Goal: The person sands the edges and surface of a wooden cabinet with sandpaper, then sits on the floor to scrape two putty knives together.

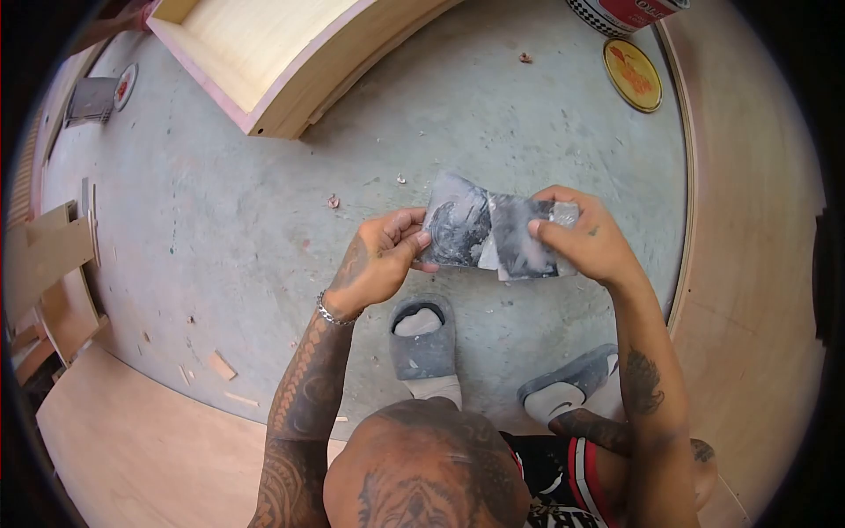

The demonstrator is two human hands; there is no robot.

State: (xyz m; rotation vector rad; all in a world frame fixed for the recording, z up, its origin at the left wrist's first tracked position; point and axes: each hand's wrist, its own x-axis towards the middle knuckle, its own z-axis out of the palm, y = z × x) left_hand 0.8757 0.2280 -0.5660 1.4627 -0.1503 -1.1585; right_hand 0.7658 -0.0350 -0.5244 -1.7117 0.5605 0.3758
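My left hand (387,255) pinches the left edge of a worn piece of sandpaper (458,224), dark grey and smeared with whitish dust. In my right hand (585,233) is a second, similar piece of sandpaper (521,242), with the thumb pressed flat on its face. The two pieces meet and overlap slightly in the middle, a pale strip showing between them. Both are held above the floor, in front of my sandalled feet. Behind the right thumb a lighter grey layer (566,214) sticks out.
A curved wooden frame (255,97) lies at the top, with part of another person's arm (110,26) beyond it. A red can (629,13) and a gold lid (632,75) stand upper right. Plywood panels (739,264) border the grey floor (264,220); wood offcuts (57,264) pile up at left.
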